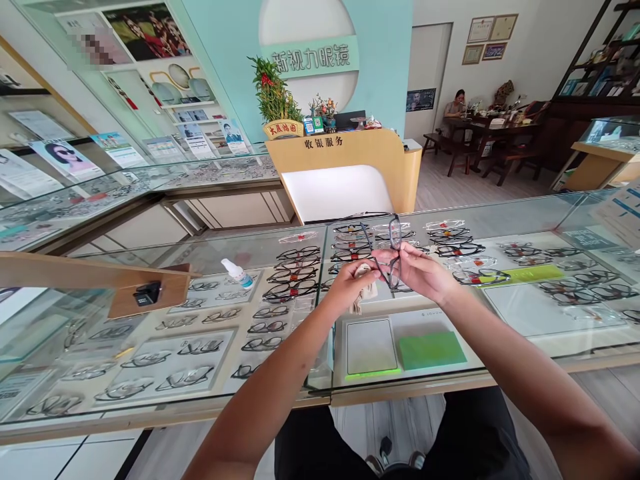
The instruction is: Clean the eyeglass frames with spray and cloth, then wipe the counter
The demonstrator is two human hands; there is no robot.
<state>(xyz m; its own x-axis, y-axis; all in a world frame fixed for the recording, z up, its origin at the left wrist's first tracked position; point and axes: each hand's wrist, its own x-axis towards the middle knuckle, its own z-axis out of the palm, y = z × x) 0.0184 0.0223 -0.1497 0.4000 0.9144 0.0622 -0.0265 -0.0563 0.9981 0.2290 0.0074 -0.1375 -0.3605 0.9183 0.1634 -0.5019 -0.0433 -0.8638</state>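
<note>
I hold a pair of dark-framed glasses (395, 252) upright over the glass display counter (450, 213). My right hand (423, 272) is closed round the frame's lower lens and bridge. My left hand (350, 281) is closed on a pale cleaning cloth (364, 291) that hangs below it and touches the frame. One temple arm of the glasses sticks out to the upper left. Rows of eyeglass frames (295, 273) lie inside the counter under the glass.
A small white spray bottle (237, 273) lies on the counter to the left, near a black gadget (147, 293) on a wooden shelf. A wooden cashier desk (350, 167) stands behind. A person (456, 105) sits at a far table. A green pad (431, 349) lies inside the case.
</note>
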